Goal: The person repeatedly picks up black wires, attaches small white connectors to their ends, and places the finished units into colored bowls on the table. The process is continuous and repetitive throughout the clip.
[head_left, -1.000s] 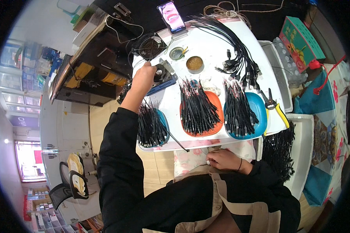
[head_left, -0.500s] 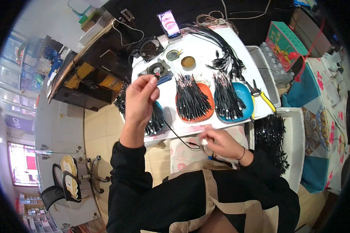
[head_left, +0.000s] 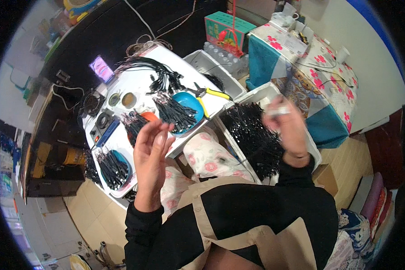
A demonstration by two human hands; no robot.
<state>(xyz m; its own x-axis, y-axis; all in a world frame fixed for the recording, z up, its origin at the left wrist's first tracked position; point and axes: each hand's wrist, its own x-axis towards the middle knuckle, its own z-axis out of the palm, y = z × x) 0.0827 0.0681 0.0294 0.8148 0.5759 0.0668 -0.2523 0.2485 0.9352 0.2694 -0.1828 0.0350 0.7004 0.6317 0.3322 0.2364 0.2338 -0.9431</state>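
Note:
My left hand (head_left: 152, 150) is raised in front of the table, fingers apart and slightly bent, with nothing visible in it. Over the white foam box (head_left: 313, 146) at the right is my right hand (head_left: 287, 126), smeared by motion. Something white wraps or touches its fingers; whether it grips anything cannot be made out. A heap of black cables (head_left: 252, 139) fills the box below it. A thin blurred dark cable (head_left: 241, 161) crosses above my lap, its far end unclear. Bundles of short black cables (head_left: 173, 114) lie in a blue bowl (head_left: 191, 101) and an orange bowl (head_left: 149, 116).
Yellow-handled pliers (head_left: 207, 94) lie at the table's right corner. Another cable bundle (head_left: 114, 168) rests at the near left. A lit phone (head_left: 102, 69) stands at the back beside longer black cables (head_left: 155, 69). A flowered cloth (head_left: 317, 83) covers a stand at the right.
The view has turned right. My right hand has moved from above my lap to over the foam box. My left hand, earlier pinching a black cable's end, has let go and opened.

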